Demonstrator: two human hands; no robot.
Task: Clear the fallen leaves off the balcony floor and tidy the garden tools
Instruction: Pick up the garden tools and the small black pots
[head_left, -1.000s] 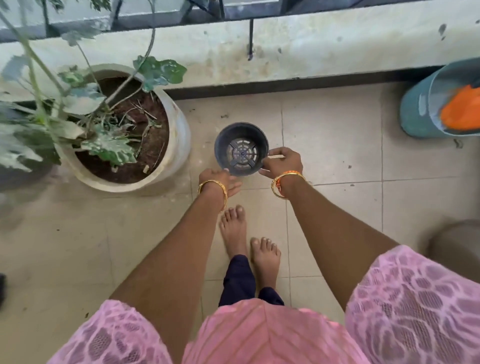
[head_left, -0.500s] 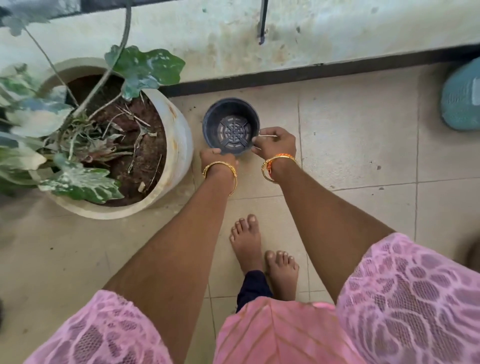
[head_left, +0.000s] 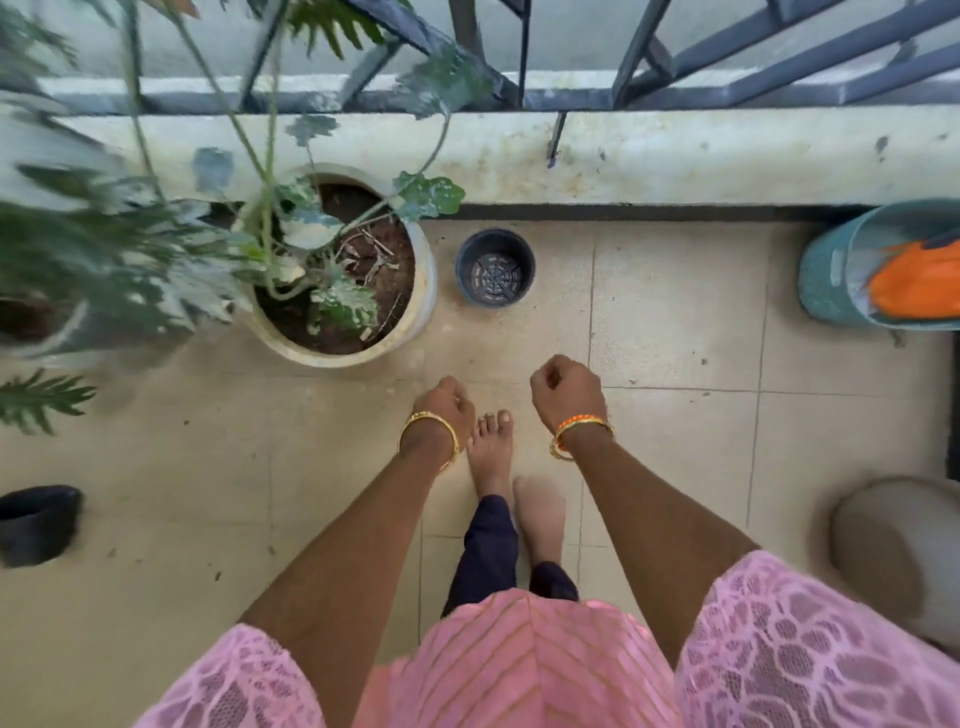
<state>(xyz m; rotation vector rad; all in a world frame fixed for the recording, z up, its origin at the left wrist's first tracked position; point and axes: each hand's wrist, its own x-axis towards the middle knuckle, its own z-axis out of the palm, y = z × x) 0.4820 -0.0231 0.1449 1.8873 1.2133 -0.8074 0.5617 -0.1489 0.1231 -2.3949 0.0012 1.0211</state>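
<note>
Two hands, left (head_left: 445, 404) and right (head_left: 567, 391), each grip curled, empty; round black ribbed-bottom plastic pot (head_left: 495, 268) apart on smooth tiles (head_left: 675, 291).

Small black pot (head_left: 495, 268) upright on tiled floor (head_left: 675, 322), just beside white planter (head_left: 423, 291). My left hand (head_left: 445, 402) and right hand (head_left: 566, 392) hang apart from it, fingers curled, holding nothing.
</note>
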